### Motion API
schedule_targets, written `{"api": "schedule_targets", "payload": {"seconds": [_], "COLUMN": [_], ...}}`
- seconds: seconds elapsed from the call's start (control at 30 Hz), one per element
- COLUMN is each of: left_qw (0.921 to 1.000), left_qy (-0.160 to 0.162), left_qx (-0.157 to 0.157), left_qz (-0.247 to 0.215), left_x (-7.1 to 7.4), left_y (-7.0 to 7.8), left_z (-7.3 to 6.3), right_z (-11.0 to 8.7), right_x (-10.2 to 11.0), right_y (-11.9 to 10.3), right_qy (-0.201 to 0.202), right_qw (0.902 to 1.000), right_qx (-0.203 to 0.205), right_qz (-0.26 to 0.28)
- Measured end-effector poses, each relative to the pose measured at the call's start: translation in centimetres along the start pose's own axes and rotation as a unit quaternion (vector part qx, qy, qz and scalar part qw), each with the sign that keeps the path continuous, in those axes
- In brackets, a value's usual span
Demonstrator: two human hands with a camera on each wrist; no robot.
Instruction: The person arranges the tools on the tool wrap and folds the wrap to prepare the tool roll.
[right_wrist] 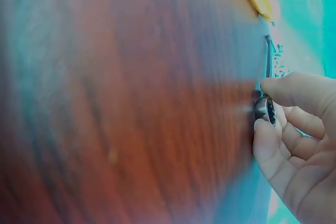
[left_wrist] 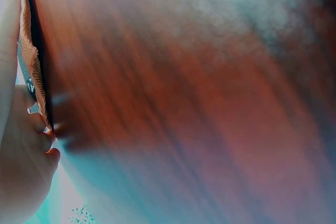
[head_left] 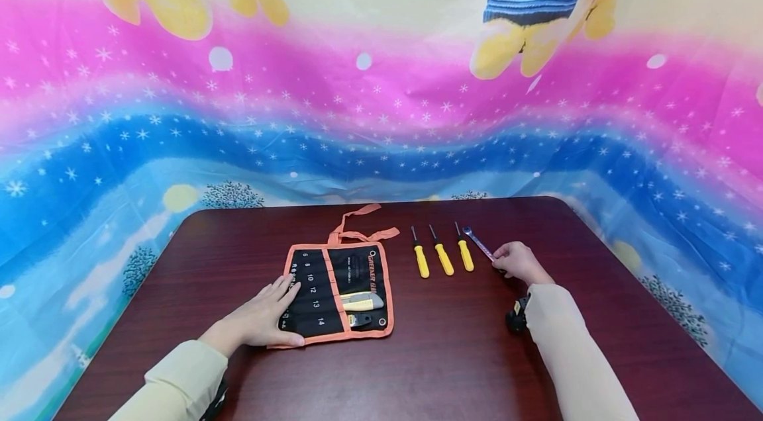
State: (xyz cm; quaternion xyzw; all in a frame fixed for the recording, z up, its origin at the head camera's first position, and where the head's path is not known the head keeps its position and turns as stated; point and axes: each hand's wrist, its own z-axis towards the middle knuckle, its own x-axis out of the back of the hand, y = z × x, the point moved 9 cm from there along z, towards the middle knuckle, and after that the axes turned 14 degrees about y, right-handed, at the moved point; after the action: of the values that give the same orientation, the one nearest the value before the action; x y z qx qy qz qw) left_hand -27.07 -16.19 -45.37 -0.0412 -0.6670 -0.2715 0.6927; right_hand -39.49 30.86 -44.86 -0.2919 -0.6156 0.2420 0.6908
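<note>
A black tool pouch (head_left: 324, 285) with orange trim and printed sizes lies unrolled on the table. My left hand (head_left: 262, 315) rests flat across its left edge, fingers spread and thumb at the lower corner. A yellow and grey utility knife (head_left: 362, 302) sits in the pouch's right-hand section, above a small black item (head_left: 360, 321) with a yellow label. To the right, my right hand (head_left: 517, 262) pinches the near end of a silver wrench (head_left: 479, 244) between thumb and fingers. In the right wrist view the wrench's ring end (right_wrist: 265, 109) shows between the fingertips.
Three yellow-handled screwdrivers (head_left: 443, 259) lie side by side between pouch and wrench, shafts pointing away. Orange tie straps (head_left: 357, 233) trail from the pouch's far edge. Behind the dark red-brown table (head_left: 453, 355) hangs a colourful printed cloth (head_left: 369, 110).
</note>
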Motion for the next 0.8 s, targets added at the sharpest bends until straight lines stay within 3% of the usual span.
{"api": "schedule_targets", "payload": {"seconds": [0.3, 0.8], "left_qw": [0.9999, 1.0000], "left_qy": [-0.007, -0.004], "left_qx": [0.003, 0.007], "left_qz": [-0.007, -0.001], "left_x": [-0.1, -0.2], "left_y": [-0.1, -0.2], "left_z": [0.0, 0.0], "right_z": [-0.3, -0.2], "right_x": [0.3, 1.3], "right_y": [0.3, 1.1], "right_qy": [-0.003, 0.044], "right_qw": [0.9998, 0.9971], "right_qx": [-0.012, -0.038], "right_qz": [0.015, 0.048]}}
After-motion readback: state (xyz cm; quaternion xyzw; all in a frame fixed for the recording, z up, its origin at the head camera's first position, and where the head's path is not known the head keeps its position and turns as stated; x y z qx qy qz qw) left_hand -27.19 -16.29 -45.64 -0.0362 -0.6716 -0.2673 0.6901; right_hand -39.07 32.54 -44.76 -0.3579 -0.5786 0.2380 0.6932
